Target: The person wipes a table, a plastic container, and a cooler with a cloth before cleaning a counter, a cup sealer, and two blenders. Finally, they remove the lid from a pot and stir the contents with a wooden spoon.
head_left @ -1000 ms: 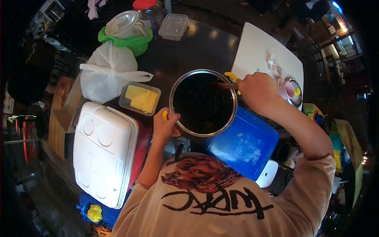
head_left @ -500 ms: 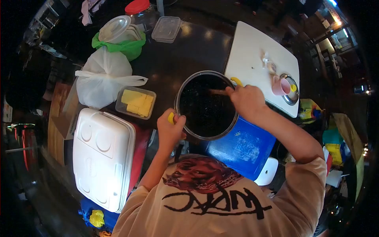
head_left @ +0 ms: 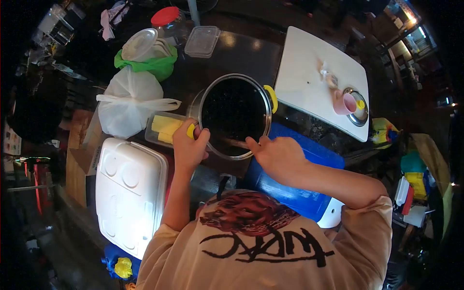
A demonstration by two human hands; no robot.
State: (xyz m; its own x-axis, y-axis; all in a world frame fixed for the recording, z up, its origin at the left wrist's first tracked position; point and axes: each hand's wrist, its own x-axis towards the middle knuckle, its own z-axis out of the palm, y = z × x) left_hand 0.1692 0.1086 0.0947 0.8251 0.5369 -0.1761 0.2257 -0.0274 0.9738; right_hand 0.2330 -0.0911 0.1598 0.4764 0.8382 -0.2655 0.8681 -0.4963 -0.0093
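Observation:
A round metal pot (head_left: 235, 77) with dark contents and yellow handles stands on the dark table in front of me. My left hand (head_left: 190, 145) is closed around its near-left yellow handle. Over the near-right rim, my right hand (head_left: 276, 157) grips a brown, wooden-looking stick (head_left: 237, 142); its far end dips into the dark contents and is hidden. The pot's other yellow handle (head_left: 272, 99) is free at the upper right. Left of the pot, partly behind my left hand, sits a clear plastic tub (head_left: 152, 129) with yellow blocks inside.
A white cooler lid (head_left: 128, 193) is at the left, a blue container (head_left: 295, 169) at the right. Beyond lie a tied white plastic bag (head_left: 129, 104), a red-lidded jar (head_left: 165, 17) and a white board (head_left: 314, 63) carrying a pink cup (head_left: 344, 104) and a metal lid (head_left: 360, 116).
The pot has shifted left and slightly up in view, now overlapping the tub's side. My right hand has moved from the right rim down to the near rim, bringing the stick along.

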